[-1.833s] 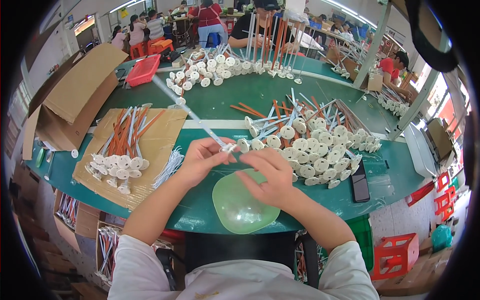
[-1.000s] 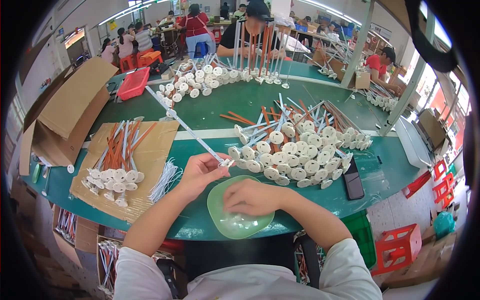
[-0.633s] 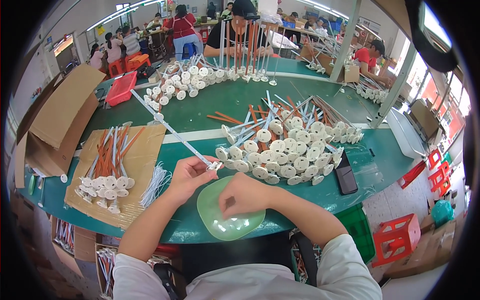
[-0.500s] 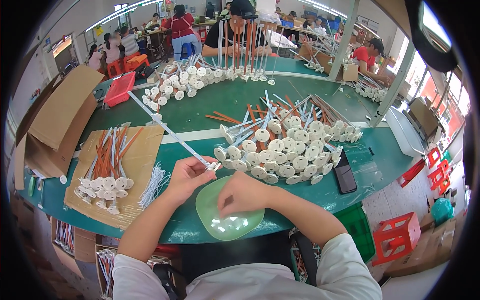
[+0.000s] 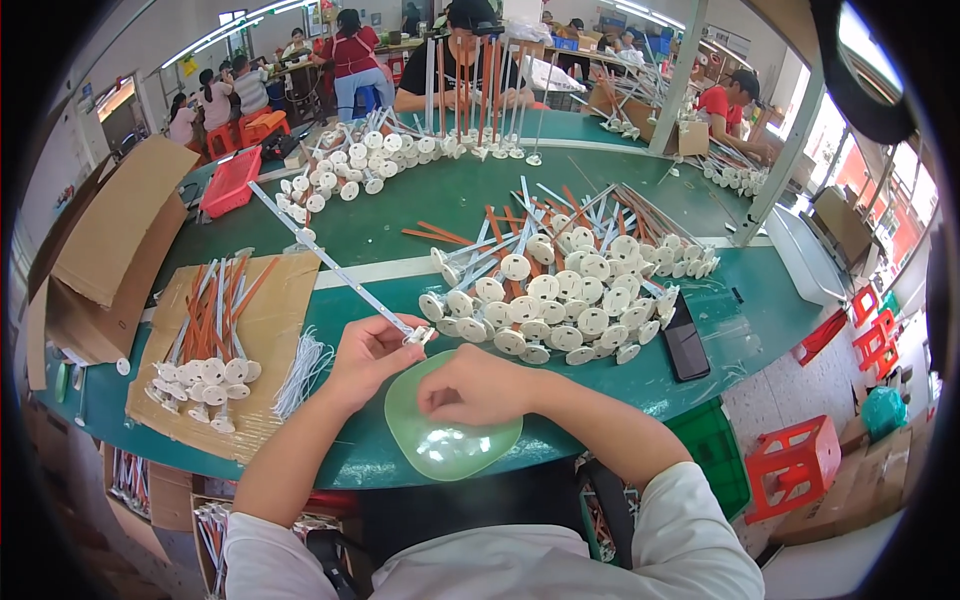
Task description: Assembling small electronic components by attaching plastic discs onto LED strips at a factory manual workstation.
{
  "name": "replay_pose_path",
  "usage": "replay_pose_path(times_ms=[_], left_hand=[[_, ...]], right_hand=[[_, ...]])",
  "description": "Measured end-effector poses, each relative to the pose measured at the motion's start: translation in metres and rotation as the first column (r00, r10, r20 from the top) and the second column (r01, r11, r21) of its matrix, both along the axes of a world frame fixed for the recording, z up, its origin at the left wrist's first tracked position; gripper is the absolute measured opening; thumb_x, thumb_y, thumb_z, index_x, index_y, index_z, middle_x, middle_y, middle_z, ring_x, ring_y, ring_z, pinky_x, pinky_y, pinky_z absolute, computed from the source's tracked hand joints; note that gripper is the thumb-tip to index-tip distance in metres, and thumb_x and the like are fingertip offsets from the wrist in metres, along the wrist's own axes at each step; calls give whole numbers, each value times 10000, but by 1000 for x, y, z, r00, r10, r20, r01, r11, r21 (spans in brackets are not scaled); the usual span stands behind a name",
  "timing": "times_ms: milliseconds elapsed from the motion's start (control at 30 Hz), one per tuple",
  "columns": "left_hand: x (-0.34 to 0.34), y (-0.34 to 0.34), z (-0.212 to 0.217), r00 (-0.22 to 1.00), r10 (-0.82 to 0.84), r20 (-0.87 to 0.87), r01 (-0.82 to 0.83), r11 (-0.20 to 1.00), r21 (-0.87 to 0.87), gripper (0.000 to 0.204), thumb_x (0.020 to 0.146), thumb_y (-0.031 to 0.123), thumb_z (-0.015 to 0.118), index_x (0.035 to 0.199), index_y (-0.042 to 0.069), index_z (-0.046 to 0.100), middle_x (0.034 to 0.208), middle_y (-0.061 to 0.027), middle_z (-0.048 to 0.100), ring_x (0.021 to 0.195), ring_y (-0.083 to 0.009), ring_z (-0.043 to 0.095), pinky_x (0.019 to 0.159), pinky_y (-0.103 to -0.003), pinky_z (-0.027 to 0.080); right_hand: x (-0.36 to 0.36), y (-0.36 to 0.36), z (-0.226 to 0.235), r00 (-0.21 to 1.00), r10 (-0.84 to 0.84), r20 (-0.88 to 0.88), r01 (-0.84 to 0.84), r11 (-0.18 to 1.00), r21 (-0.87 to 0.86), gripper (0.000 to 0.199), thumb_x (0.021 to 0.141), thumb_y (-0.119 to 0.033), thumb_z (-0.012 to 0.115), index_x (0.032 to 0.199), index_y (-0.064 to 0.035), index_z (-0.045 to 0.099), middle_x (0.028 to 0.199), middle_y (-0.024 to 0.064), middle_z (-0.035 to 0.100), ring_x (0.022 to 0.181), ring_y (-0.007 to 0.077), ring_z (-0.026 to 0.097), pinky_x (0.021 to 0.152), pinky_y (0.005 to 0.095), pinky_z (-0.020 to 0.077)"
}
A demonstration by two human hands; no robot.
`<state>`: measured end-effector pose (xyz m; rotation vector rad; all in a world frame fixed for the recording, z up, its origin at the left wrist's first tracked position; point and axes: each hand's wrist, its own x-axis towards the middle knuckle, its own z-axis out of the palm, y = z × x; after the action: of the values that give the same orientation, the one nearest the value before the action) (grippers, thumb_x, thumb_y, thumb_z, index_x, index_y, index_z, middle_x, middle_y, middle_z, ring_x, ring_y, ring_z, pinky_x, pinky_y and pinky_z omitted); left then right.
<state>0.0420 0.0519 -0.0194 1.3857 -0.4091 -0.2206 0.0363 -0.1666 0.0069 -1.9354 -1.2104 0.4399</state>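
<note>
The strip (image 5: 350,280) slants up and leftward from the left hand (image 5: 372,362), its white base (image 5: 418,336) at the fingertips. The left hand is closed on that end, thumb against fingers. The right hand (image 5: 475,388) is loosely curled over the green bowl (image 5: 455,447); whether it has hold of anything is hidden. In the oldest view both hands met at the base, clear above the bowl; since then the right hand has dropped to the bowl, while the left has kept its grip. From the frame just before, little differs beyond a slight shift of the view.

Ahead and rightward, a pile (image 5: 560,300) of disc-based strips covers the surface (image 5: 360,432), a phone (image 5: 685,345) beside it. To the left lie white ties (image 5: 300,375) and a cardboard sheet (image 5: 283,318) bearing a smaller bunch (image 5: 212,372). Beyond, a co-worker (image 5: 449,72) sits behind upright strips
</note>
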Motion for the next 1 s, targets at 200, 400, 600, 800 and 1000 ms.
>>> replay_pose_path(times_ms=[200,400,600,800,1000], left_hand=[[-3,-3,0,1000,15,19,-15,1000,2,368,868,72,723,1208,-20,617,1138,-151,692,966,-161,666,883,-319,539],[-3,0,-5,998,40,52,-33,991,-133,480,845,151,752,1255,-11,563,1205,-158,650,1114,-244,632,1007,-408,481],[-2,-4,-3,998,-47,46,59,953,-297,455,815,11,759,1240,4,597,1183,-107,667,1071,-191,642,955,-352,512],[-16,-13,4,999,32,32,-20,942,-335,529,826,101,775,1297,0,556,1229,-149,636,1150,-228,621,1008,-379,495],[-15,-11,-1,999,14,-34,-26,923,-383,420,842,-5,733,1238,-28,596,1185,-162,664,1051,-215,652,927,-367,531]], right_hand=[[4,1,-10,983,-112,147,90,985,146,197,830,-57,682,1022,-63,725,878,93,732,766,216,717,695,310,575],[4,5,-8,932,-342,-116,359,843,401,170,869,-37,709,1038,-22,720,951,80,737,803,130,693,694,279,572],[5,5,-1,883,-353,-310,469,709,527,128,888,-3,693,1012,13,725,946,67,730,794,100,666,679,231,546],[-2,5,-1,874,-405,-268,483,661,575,115,865,24,710,977,19,732,897,70,727,737,102,666,632,208,522],[-2,6,-6,904,-425,-37,347,683,642,96,838,45,713,932,39,729,845,80,728,714,125,681,647,226,540]])
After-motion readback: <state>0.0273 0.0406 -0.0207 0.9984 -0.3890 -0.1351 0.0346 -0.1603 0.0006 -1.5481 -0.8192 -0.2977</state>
